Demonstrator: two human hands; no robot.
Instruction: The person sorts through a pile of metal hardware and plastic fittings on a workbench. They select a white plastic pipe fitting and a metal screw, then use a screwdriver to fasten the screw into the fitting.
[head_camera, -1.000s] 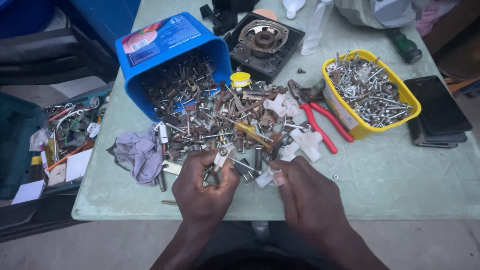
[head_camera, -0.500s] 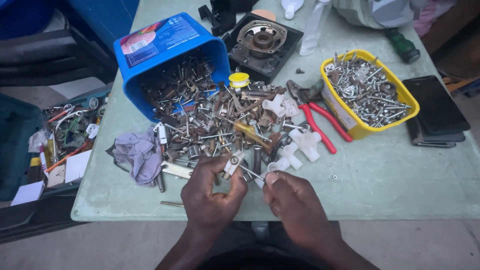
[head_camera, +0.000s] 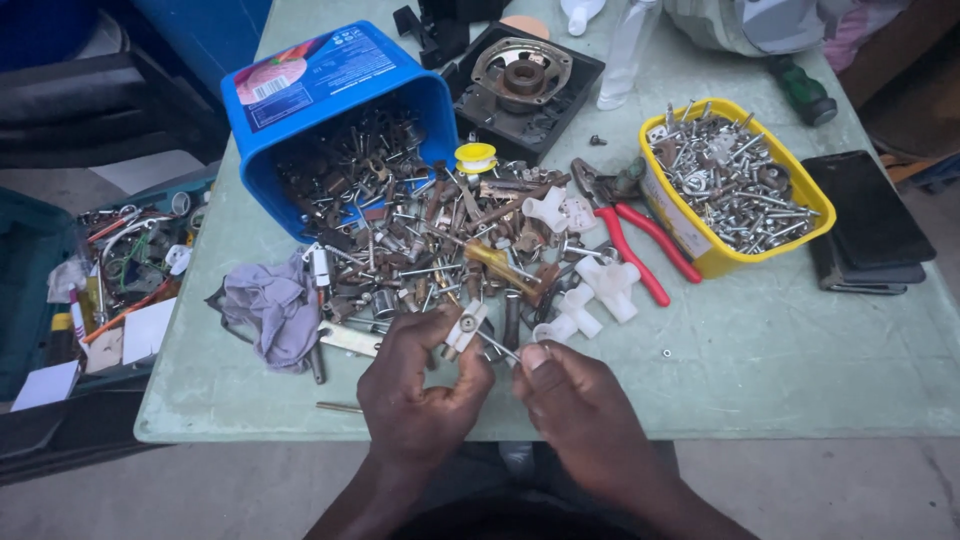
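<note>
Gripping a small white clip (head_camera: 462, 328) with a long thin screw (head_camera: 498, 346) running through it, we are pinching it tight in our left hand (head_camera: 420, 395) at the near edge of the green table (head_camera: 800, 380). Our right hand (head_camera: 580, 410) is closing thumb and forefinger on the screw's right end. Just beyond, we are facing a heap of rusty hardware (head_camera: 440, 240) spilling from a tipped blue tub (head_camera: 320, 90). Farther right are lying red-handled pliers (head_camera: 640, 235) and a yellow tub of screws (head_camera: 735, 190); left, a grey rag (head_camera: 270, 305).

Both hands (head_camera: 500, 395) pinch white clip (head_camera: 464, 327) over rusty hardware pile (head_camera: 440, 240).
</note>
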